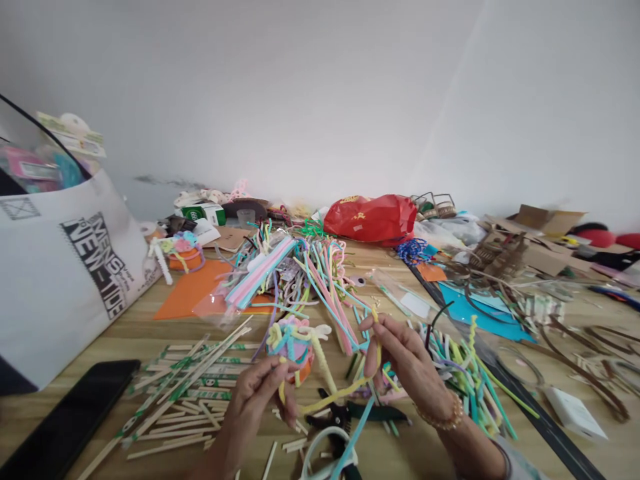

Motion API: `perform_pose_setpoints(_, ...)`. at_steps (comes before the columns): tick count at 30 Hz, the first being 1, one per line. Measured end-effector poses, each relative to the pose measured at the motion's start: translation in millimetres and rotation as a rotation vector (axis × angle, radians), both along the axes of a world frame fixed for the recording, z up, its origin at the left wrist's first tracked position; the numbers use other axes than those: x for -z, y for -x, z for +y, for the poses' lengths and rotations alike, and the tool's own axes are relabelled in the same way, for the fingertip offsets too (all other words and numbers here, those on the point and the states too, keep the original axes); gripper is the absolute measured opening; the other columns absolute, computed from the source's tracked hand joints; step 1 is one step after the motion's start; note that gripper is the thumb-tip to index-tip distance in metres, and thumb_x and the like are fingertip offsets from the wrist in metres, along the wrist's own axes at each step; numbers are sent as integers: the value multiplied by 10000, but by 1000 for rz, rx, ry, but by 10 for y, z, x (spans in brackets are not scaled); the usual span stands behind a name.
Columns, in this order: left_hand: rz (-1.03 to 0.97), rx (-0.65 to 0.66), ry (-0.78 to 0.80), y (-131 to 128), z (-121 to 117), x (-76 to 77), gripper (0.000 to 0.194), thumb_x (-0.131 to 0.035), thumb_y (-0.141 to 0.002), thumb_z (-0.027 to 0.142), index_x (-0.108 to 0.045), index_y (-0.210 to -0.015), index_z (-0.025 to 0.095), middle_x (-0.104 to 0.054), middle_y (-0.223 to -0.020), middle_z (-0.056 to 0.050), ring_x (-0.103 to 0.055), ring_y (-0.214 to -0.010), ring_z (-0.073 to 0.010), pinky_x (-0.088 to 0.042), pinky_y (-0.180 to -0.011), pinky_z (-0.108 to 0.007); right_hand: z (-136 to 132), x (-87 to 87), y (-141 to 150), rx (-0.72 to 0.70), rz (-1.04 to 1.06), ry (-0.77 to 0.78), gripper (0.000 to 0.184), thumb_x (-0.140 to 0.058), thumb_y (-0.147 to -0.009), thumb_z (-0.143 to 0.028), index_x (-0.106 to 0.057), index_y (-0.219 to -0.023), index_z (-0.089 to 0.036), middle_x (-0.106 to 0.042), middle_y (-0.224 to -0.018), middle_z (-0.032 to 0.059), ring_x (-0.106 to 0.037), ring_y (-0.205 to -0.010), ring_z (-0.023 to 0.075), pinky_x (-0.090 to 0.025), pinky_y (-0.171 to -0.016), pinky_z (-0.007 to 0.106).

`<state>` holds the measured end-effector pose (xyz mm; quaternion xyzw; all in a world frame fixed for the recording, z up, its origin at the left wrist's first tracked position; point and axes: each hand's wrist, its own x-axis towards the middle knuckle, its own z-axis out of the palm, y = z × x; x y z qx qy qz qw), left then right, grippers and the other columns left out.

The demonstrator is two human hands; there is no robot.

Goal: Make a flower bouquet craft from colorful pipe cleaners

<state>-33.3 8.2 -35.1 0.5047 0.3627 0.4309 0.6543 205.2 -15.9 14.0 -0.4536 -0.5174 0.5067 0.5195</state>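
A yellow pipe cleaner (327, 400) sags between my two hands above the table. My left hand (260, 390) pinches one end of it, the tip poking up over the fingers. Near the other end, my right hand (397, 353) grips it between thumb and fingers, with a beaded bracelet on that wrist. Just behind the left fingers sits a small craft piece (293, 343) of pink, blue and yellow pipe cleaners, partly hidden. Below the strand lie dark-handled pliers or cutters (340, 420) and a light-coloured loop-shaped handle (325, 440); their exact kind is unclear.
Wooden sticks (180, 420) and a black phone (70, 413) lie left, beside a white tote bag (75, 267). Piled pipe cleaners (265, 273) fill the middle, with more cut pieces (470, 373) at right. A red bag (370, 220) stands at the back; a white box (575, 413) lies right.
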Motion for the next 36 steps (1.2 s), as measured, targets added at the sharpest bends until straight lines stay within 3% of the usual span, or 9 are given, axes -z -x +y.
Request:
perform_pose_setpoints(8, -294, 147, 198, 60, 56, -44, 451, -574, -821, 577, -688, -793, 141, -701, -649, -66, -613, -539, -159, -460, -512, -243, -50, 41, 124, -116, 134, 76, 289, -483, -940, -465, -510, -1014, -187, -657, -541, -9, -587, -378, 135, -448, -387, 201)
perform_pose_setpoints(15, -195, 416, 198, -79, -10, -90, 363, -630, -823, 482, -642, -831, 119, -662, -743, -68, -627, -640, -152, -466, -557, -225, -124, 186, 425, -352, 159, 68, 356, -505, -922, -493, -618, -859, -161, -661, -714, 41, -644, -600, 144, -510, -574, 244)
perform_pose_setpoints(18, -211, 465, 172, -143, -54, -94, 292, -691, -794, 415, -592, -857, 148, -629, -759, -32, -620, -687, -141, -465, -561, -203, -182, 223, 477, -346, 143, 51, 351, -499, -929, -484, -657, -890, -172, -622, -735, 32, -622, -641, 147, -507, -629, 263)
perform_pose_setpoints(22, -168, 478, 163, -174, -74, -127, 325, -720, -776, 373, -534, -956, 177, -691, -836, -62, -663, -707, -159, -479, -548, -197, -235, 197, 480, -253, 63, -16, 317, -497, -938, -452, -682, -958, -196, -561, -759, 15, -545, -589, 118, -456, -562, 233)
perform_pose_setpoints(24, -134, 541, 171, -183, -65, -159, 379, -699, -788, 402, -508, -1030, 182, -725, -819, -91, -671, -611, -160, -453, -478, -186, -236, 134, 465, -222, -32, -79, 325, -494, -937, -453, -694, -937, -197, -555, -768, 19, -547, -637, 133, -457, -593, 239)
perform_pose_setpoints(26, -95, 580, 165, -194, -50, -194, 389, -682, -797, 416, -509, -1048, 174, -724, -705, -73, -625, -473, -136, -415, -418, -175, -223, 60, 441, -197, -140, -154, 333, -493, -940, -440, -700, -876, -187, -563, -784, 29, -558, -765, 163, -466, -723, 268)
perform_pose_setpoints(28, -33, 554, 123, -202, -34, -226, 332, -661, -807, 424, -549, -966, 155, -687, -589, -37, -550, -385, -103, -389, -390, -168, -201, 8, 406, -178, -194, -190, 324, -500, -940, -414, -689, -830, -175, -549, -780, 25, -540, -778, 159, -455, -755, 272)
perform_pose_setpoints(32, 179, 395, -12, -206, -19, -299, 300, -608, -822, 438, -572, -745, 151, -597, -464, 7, -434, -328, -68, -313, -357, -158, -148, -2, 309, -123, -238, -160, 211, -569, -905, -362, -642, -862, -169, -542, -774, 9, -518, -641, 118, -437, -578, 221)
perform_pose_setpoints(36, 433, 223, -189, -218, -29, -398, 228, -561, -825, 317, -526, -649, 176, -487, -430, 53, -447, -376, -90, -333, -412, -188, -123, 7, 221, -51, -542, -334, 106, -568, -907, -234, -639, -858, -172, -603, -841, 38, -576, -786, 151, -453, -696, 243)
